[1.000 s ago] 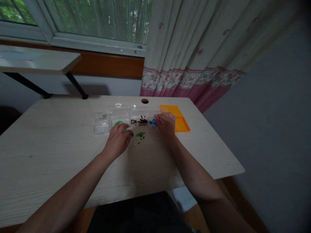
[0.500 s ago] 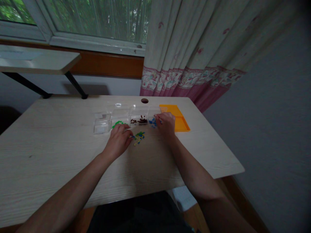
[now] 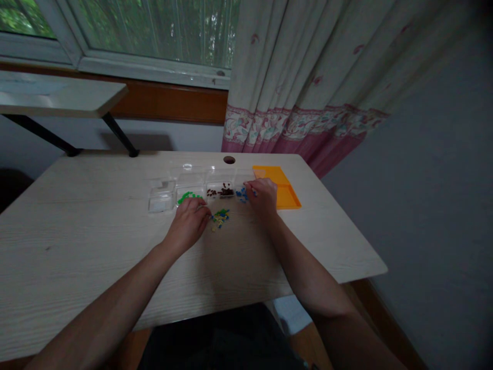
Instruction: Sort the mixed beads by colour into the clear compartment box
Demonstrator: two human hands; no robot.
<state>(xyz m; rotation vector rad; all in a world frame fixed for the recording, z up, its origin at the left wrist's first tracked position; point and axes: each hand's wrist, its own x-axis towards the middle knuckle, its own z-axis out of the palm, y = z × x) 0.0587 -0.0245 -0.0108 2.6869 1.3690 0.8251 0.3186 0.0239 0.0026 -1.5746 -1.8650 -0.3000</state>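
Note:
A small pile of mixed green, blue and yellow pieces (image 3: 221, 218) lies on the table. My left hand (image 3: 189, 218) is at the pile's left edge, thumb and fingertips closed together near a blue piece; what they hold is too small to make out. Behind that hand, green pieces (image 3: 188, 196) lie in a clear plastic box. Dark brown pieces (image 3: 226, 192) fill part of the box beside it. My right hand (image 3: 264, 195) hovers by the blue pieces (image 3: 242, 194) in the rightmost clear box, its fingers pinched on something I cannot make out.
A clear box (image 3: 160, 203) stands at the row's left end. An orange two-part tray (image 3: 288, 197) sits beyond my right hand. The table (image 3: 115, 226) has a round hole (image 3: 229, 160) near its back edge. A raised shelf (image 3: 61, 95) stands at back left, a curtain (image 3: 285, 77) behind.
Almost nothing differs. My left fingertips have shifted very slightly at the edge of the mixed pile; my right hand stays by the blue pieces.

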